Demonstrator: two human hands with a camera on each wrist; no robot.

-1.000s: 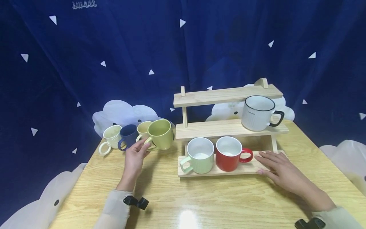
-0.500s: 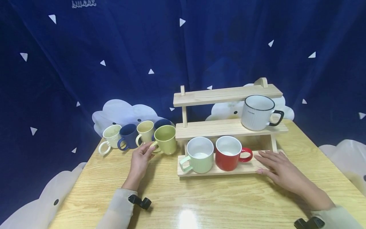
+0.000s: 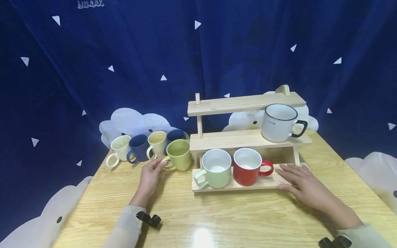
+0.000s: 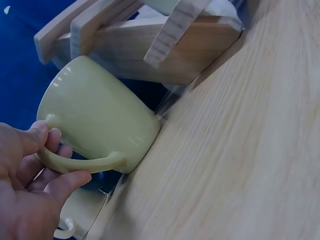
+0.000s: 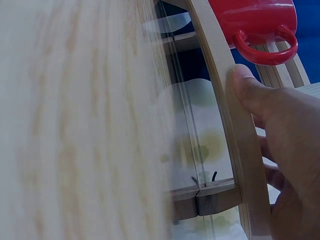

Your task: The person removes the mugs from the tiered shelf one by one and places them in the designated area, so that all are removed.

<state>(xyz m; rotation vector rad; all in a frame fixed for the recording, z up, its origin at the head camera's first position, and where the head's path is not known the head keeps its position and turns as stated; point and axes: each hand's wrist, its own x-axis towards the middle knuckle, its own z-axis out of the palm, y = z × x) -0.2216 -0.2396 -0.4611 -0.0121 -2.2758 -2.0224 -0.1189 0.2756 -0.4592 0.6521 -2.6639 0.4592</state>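
got my left hand (image 3: 152, 174) pinching olive-green mug (image 3: 182, 160) by handle (image 4: 97, 164), center-left | right hand (image 3: 305, 185) loosely spread on wooden rack (image 3: 229, 138), lower right

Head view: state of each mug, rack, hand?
Olive glazed mug: upright
Cream ring-handled mug: upright on wooden table
Left dark-blue mug: upright
Yellow mug: upright
Right dark-blue mug: partly hidden
Pale-green ribbed mug: upright, bottom shelf
Red white-lined mug: upright, bottom shelf
White ribbed mug: upright, middle shelf
Three-tier wooden rack: standing
Left hand: pinching olive mug's handle
Right hand: resting on bottom shelf
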